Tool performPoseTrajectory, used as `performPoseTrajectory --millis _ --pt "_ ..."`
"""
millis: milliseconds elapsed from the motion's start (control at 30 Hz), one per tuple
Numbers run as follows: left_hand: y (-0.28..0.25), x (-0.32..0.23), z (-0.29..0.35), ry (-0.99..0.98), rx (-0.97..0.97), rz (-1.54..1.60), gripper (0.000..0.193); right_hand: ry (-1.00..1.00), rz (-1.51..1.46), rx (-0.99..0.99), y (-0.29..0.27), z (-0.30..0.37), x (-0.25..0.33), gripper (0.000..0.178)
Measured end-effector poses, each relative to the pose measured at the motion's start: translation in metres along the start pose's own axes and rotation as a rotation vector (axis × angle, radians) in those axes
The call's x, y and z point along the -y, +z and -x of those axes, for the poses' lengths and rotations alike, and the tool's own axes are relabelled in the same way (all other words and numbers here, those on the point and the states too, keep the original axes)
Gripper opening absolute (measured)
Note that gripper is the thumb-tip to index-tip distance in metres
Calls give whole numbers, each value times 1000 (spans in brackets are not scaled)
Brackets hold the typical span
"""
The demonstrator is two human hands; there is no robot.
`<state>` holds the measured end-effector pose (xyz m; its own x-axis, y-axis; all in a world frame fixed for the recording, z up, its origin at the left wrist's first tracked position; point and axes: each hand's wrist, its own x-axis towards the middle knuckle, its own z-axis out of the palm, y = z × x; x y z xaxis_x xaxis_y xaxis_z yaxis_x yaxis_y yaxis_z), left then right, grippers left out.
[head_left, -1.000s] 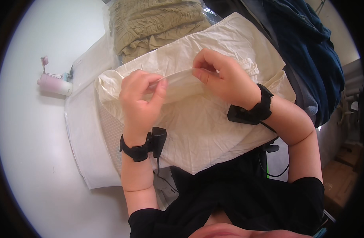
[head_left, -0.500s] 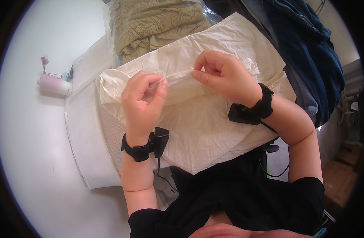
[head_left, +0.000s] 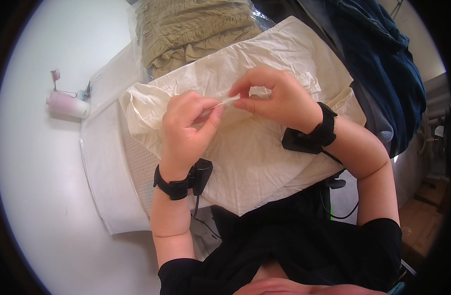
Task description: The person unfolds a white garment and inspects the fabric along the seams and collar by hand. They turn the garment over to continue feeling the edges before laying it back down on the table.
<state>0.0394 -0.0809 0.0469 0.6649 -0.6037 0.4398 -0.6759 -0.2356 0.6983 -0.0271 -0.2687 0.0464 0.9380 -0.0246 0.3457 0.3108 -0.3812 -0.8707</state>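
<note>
Cream-coloured crumpled cloth [head_left: 265, 162] lies across the work surface and hangs over its near edge. Above it, a narrow cream strip [head_left: 229, 100] spans the small gap between my hands. My left hand [head_left: 188, 125] pinches one end between thumb and forefinger. The other end is in a thumb-and-finger pinch of my right hand [head_left: 279, 98]. Whether the strip is part of the cloth or a separate ribbon, I cannot tell. A black wrist strap with a small box sits on each wrist.
Olive gathered fabric [head_left: 196, 29] lies at the far side, partly in clear plastic. Dark blue garments [head_left: 388, 64] are heaped at the far right. On the left, a pink and white bottle [head_left: 68, 104] lies on the white table beside white sheeting [head_left: 110, 172]. Cardboard boxes [head_left: 422, 221] stand lower right.
My hands have come closer together, so the stretch of strip between them is shorter. The left hand moved right; the right hand's fingertips shifted slightly left and nearer. The cloth lies almost the same.
</note>
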Motion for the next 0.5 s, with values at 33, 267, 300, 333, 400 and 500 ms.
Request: performPoseTrajectory --millis 33,267,300,333,400,500 --pt "-1 1 0 23 25 0 5 0 1 0 -1 0 -1 14" --pt "1 -3 0 14 -38 6 6 17 -9 72 1 1 -2 8" --pt "0 -4 -1 14 -38 7 6 23 -32 66 1 1 -3 8" --pt "-3 -4 -1 10 -45 -33 7 23 -32 66 1 1 -3 8" --pt "-10 -5 -3 7 -54 -71 8 37 -17 59 1 2 -4 8" --pt "-30 -1 -6 63 -76 -317 10 85 -28 55 -1 2 0 8"
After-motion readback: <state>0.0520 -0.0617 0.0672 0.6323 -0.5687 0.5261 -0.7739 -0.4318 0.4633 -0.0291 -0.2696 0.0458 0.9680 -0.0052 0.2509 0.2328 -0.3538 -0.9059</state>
